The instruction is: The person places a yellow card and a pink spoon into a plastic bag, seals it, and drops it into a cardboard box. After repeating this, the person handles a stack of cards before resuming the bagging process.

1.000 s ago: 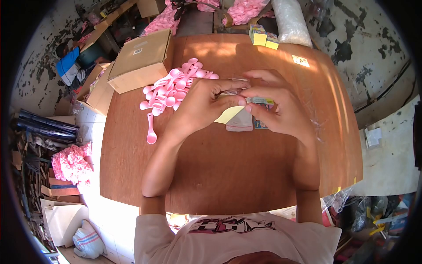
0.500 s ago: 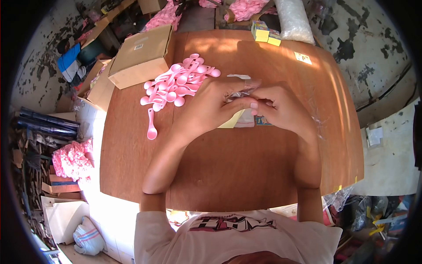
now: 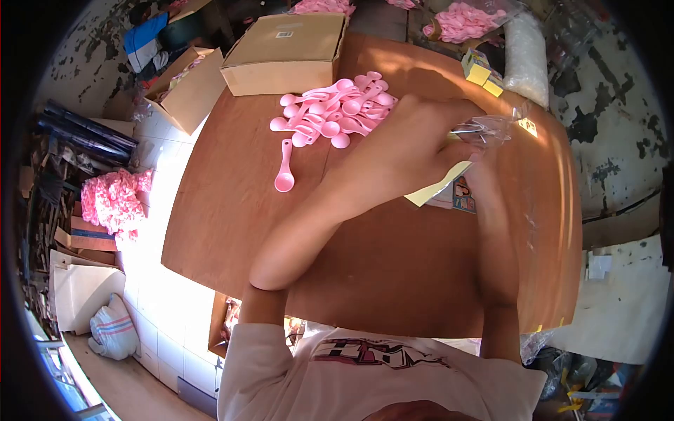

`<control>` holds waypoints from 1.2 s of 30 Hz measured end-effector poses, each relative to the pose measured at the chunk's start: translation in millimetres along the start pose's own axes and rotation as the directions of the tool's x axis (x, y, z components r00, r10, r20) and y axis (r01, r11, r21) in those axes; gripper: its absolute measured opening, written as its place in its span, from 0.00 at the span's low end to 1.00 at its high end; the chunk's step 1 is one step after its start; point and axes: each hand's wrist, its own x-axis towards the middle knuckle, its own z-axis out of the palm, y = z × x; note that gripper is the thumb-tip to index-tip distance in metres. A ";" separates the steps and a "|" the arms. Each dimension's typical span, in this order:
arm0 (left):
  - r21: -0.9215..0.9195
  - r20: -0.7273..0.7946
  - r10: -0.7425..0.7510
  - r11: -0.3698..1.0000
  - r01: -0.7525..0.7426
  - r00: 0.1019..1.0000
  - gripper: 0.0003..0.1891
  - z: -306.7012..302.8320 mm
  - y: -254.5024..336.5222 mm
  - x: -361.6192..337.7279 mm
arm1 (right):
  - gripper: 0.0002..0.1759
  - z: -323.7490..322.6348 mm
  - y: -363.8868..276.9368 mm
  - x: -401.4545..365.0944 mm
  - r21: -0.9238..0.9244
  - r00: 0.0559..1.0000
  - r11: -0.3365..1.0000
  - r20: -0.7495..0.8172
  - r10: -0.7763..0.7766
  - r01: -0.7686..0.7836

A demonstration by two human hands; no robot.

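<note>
My left hand (image 3: 428, 137) is closed on a crumpled clear plastic bag (image 3: 491, 130), which sticks out past its fingertips. My right hand (image 3: 483, 172) is up against the left thumb, just under the plastic. Most of its fingers are hidden or blurred, so its grip does not show. Below the hands is a yellow paper (image 3: 437, 188), partly covered by the left hand. Beside it a small printed card (image 3: 463, 195) lies on the table. A pile of pink plastic spoons (image 3: 337, 109) is left of my left hand, and one pink spoon (image 3: 283, 167) lies apart from it.
A closed cardboard box (image 3: 284, 52) stands at the back left of the wooden table (image 3: 239, 210), with an open carton (image 3: 186, 91) beside it. Small yellow boxes (image 3: 477, 69) and a clear sack (image 3: 526, 59) are at the back right. A person in blue (image 3: 147, 38) is far left.
The view has swung, so the table's contents appear farther right. My hands have turned; the left now covers much of the right, and the plastic stands out to the right of the fingers.
</note>
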 end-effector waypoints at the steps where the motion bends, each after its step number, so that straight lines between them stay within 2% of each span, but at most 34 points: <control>1: 0.021 0.012 -0.002 1.000 0.001 1.000 0.17 -2.0 0.2 -0.3 | 0.19 14.8 52.7 -6.7 -0.219 0.996 0.972 -0.008 -0.089 0.085; 2: 0.043 0.027 -0.003 0.999 0.002 1.000 0.18 -3.7 0.7 -0.6 | 0.18 43.3 41.4 3.8 -0.280 0.986 0.951 0.140 -0.093 0.129; 4: 0.076 0.017 0.033 0.997 -0.034 0.999 0.17 -4.7 -0.4 -0.8 | 0.17 111.3 -10.6 25.4 -0.295 0.856 0.896 0.494 -0.156 0.333; 7: 0.032 0.021 0.035 0.999 -0.036 0.999 0.17 -10.2 2.4 -2.0 | 0.16 180.4 -33.8 29.6 -0.308 0.690 0.788 0.697 -0.193 0.532; 9: 0.025 0.032 0.002 1.000 -0.002 0.999 0.16 -13.2 3.5 -2.1 | 0.16 208.4 -32.7 29.4 -0.300 0.657 0.763 0.724 -0.209 0.573; 11: 0.018 0.018 0.036 0.999 -0.036 0.999 0.17 -11.4 0.4 -2.1 | 0.13 224.0 -22.4 26.6 -0.205 0.638 0.731 0.670 -0.380 0.651; 13: 0.044 0.026 0.031 0.999 -0.032 0.999 0.17 -11.0 -2.2 -1.9 | 0.13 226.0 -29.5 31.0 -0.211 0.624 0.742 0.706 -0.334 0.636; 16: 0.072 0.042 0.018 0.997 -0.021 0.999 0.18 -9.5 -3.3 0.5 | 0.12 218.9 -35.6 34.1 -0.295 0.607 0.666 0.736 -0.299 0.685; 18: 0.071 0.055 0.018 0.997 -0.021 0.998 0.18 -9.8 -2.5 1.4 | 0.08 208.7 -40.7 31.4 -0.194 0.562 0.692 0.747 -0.355 0.695; 21: 0.029 0.038 0.020 0.999 -0.021 0.999 0.19 -11.3 -3.8 3.2 | 0.07 157.6 -58.2 35.3 -0.164 0.660 0.775 0.647 -0.382 0.610; 24: -0.067 -0.001 -0.044 0.997 0.044 0.999 0.16 -9.5 -8.5 6.0 | 0.07 89.8 -85.2 40.7 -0.149 0.830 0.886 0.445 -0.336 0.439; 25: 0.003 0.030 -0.032 0.999 0.032 0.999 0.15 -14.6 -8.3 7.5 | 0.07 68.2 -87.7 43.2 -0.147 0.883 0.918 0.363 -0.297 0.369; 27: -0.054 0.021 -0.080 0.995 0.081 0.997 0.15 -13.2 -13.9 7.7 | 0.08 30.7 -82.7 44.7 -0.108 0.971 0.973 0.149 -0.185 0.202; 28: -0.055 0.025 -0.071 0.996 0.072 0.997 0.15 -13.9 -15.7 8.5 | 0.08 8.6 -68.6 48.6 -0.076 0.997 0.994 0.010 -0.071 0.072; 29: -0.020 0.054 -0.147 0.989 0.149 0.988 0.15 -15.4 -17.1 9.6 | 0.09 -13.3 -54.6 52.7 -0.024 0.991 0.998 -0.125 0.049 -0.053; 30: 0.018 0.081 -0.224 0.975 0.223 0.971 0.16 -16.7 -18.3 11.0 | 0.09 -35.0 -74.9 53.6 -0.031 0.974 0.988 -0.173 0.146 -0.153; 31: 0.021 0.087 -0.215 0.977 0.214 0.973 0.16 -17.0 -18.5 12.1 | 0.10 -53.9 -97.8 54.2 -0.030 0.945 0.967 -0.223 0.240 -0.252; 32: -0.028 0.078 -0.233 0.971 0.236 0.969 0.17 -17.0 -18.2 13.0 | 0.10 -67.6 -101.1 53.2 -0.029 0.944 0.969 -0.232 0.233 -0.246; 33: -0.077 0.072 -0.253 0.963 0.258 0.965 0.17 -17.2 -19.6 13.9 | 0.11 -78.3 -104.6 52.5 0.076 0.940 0.985 -0.293 0.172 -0.156; 34: -0.045 0.053 -0.217 0.975 0.219 0.975 0.16 -16.4 -27.0 13.3 | 0.12 -85.0 -107.3 50.6 0.174 0.925 0.983 -0.361 0.118 -0.058; 35: -0.043 0.062 -0.213 0.976 0.216 0.975 0.16 -16.5 -32.3 13.3 | 0.12 -90.2 -111.0 47.6 0.175 0.922 0.983 -0.370 0.117 -0.054; 36: 0.019 0.068 -0.186 0.982 0.185 0.980 0.16 -17.4 -34.4 14.8 | 0.12 -93.4 -119.1 45.9 0.270 0.933 0.962 -0.337 0.123 -0.030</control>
